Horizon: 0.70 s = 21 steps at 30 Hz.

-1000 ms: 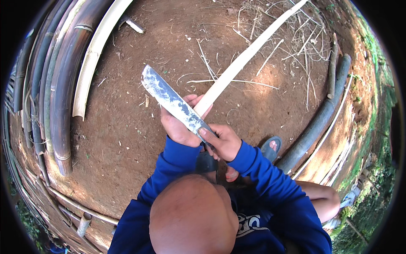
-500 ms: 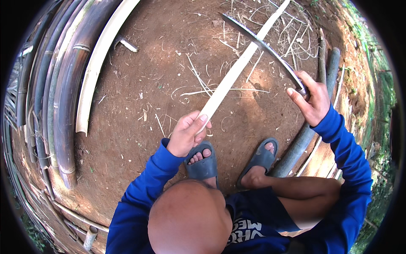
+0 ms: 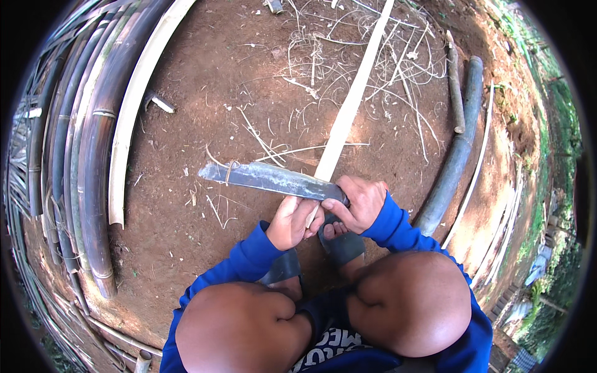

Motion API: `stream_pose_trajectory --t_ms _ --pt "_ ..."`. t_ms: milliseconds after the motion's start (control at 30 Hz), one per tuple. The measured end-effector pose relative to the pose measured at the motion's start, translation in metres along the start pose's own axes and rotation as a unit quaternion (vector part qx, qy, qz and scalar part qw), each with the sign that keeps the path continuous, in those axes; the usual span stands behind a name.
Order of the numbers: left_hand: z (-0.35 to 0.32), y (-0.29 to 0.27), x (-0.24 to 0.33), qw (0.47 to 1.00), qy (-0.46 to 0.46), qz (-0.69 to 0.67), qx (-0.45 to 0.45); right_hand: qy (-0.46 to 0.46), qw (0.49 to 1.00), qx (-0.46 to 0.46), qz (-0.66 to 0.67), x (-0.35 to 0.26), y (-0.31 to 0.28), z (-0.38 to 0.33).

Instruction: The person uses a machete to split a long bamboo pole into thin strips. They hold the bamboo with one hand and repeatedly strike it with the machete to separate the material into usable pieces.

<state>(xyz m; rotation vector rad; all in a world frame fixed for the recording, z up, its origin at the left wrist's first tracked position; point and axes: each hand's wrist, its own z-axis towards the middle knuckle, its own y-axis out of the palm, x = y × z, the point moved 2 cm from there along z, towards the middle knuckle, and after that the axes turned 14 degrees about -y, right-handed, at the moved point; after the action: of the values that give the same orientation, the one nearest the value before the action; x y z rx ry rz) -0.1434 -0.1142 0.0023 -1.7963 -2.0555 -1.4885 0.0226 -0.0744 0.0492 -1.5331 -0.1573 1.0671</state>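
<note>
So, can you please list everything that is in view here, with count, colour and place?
knife: one, grey long blade, lying across the strip, blade pointing left
bamboo strip: one, pale, running from the hands to the top edge
bamboo poles: several, dark green and pale, curved along the left
dark poles: two, grey-green, at the right
shavings: many, thin and pale, on the brown ground at the top
sandals: two, dark, under the hands
left hand: holds the strip below the blade
right hand: fingers closed on the knife handle
knees: two, bare, at the bottom
</note>
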Motion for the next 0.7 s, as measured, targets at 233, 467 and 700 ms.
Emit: stream_pose_trajectory --t_ms 233,467,700 --pt "0.002 0.003 -0.014 0.997 0.034 -0.03 -0.064 0.026 0.999 0.006 -0.046 0.009 -0.002 -0.006" --pt "0.002 0.01 -0.019 0.999 0.037 0.027 -0.011 0.041 0.999 -0.033 -0.011 0.024 0.002 -0.019" --pt "0.008 0.013 -0.02 1.0 0.021 -0.015 -0.003 0.046 0.999 -0.016 0.016 0.018 -0.001 -0.024"
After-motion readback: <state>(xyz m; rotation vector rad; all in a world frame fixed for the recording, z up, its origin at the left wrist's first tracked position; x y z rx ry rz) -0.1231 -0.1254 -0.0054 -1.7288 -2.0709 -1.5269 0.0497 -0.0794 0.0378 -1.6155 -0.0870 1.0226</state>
